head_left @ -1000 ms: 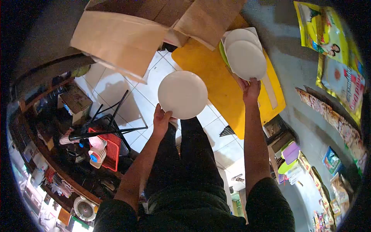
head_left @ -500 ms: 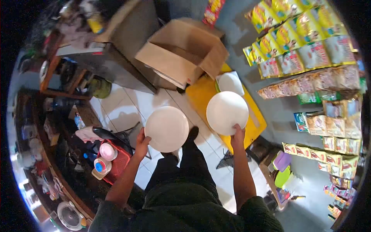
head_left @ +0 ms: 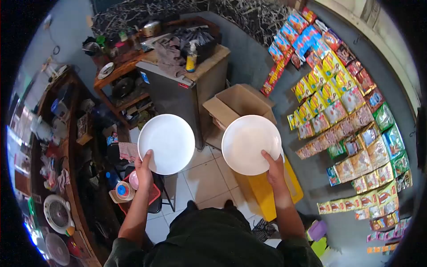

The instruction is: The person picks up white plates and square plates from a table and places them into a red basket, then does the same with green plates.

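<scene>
An open brown cardboard box (head_left: 242, 100) stands near twelve o'clock, a flat yellow surface (head_left: 255, 191) at two, a red plastic basket (head_left: 155, 196) at ten. Thumbs uppermost, the left hand (head_left: 143, 171) grips a round white plate (head_left: 168, 141) at eleven, the right hand (head_left: 274, 170) a second plate (head_left: 247, 141) at one.

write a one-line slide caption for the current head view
One white plate in the left hand, a second plate in the right hand, packets hanging along the wall.

A cardboard box (head_left: 222, 110) stands beside a refrigerator (head_left: 171, 95); packets (head_left: 330, 95) line the wall (head_left: 304, 175).
</scene>
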Demonstrator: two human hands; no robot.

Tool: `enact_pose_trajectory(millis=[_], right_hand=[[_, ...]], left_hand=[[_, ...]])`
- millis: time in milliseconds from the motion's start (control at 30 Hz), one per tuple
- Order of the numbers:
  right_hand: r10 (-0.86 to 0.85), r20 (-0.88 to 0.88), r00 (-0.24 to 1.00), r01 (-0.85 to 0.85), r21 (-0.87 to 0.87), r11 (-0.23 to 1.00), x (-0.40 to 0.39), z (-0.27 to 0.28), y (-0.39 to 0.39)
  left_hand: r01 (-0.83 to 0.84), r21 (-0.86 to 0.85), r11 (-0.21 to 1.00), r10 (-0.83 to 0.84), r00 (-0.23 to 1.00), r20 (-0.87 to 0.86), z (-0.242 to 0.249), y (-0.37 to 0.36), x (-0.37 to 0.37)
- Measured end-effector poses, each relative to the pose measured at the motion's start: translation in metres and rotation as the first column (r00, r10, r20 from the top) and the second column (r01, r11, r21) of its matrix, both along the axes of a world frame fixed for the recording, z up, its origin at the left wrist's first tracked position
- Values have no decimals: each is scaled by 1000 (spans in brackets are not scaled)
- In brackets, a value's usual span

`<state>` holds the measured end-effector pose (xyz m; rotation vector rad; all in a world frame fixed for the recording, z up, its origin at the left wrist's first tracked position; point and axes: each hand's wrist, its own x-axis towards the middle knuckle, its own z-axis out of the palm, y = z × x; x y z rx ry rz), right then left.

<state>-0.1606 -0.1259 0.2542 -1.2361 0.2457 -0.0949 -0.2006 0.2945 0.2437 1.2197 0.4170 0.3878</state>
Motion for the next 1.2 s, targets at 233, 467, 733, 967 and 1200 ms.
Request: enact_pose_trajectory(millis=[233, 467, 733, 967, 1200], right_hand=[[157, -41, 987, -161, -134, 978, 0, 37, -46], [61, 32, 998, -60, -29, 998, 15, 7, -35], [314, -34, 949, -314, -206, 927, 44, -2, 27], [532, 8, 847, -529, -92, 843, 33, 9, 148], [716, 43, 697, -714, -51, 699, 1, 22, 283]], left_hand=[[-256, -129, 958, 269, 958, 97, 26, -53, -28], [-270, -173, 947, 291, 950, 110, 23, -102, -41], [-466, -77, 882, 470, 881, 49, 20, -77, -100], [-620, -11, 785, 619, 784, 48, 35, -17, -161], [-676, 86, 732, 673, 737, 68, 33, 61, -239]])
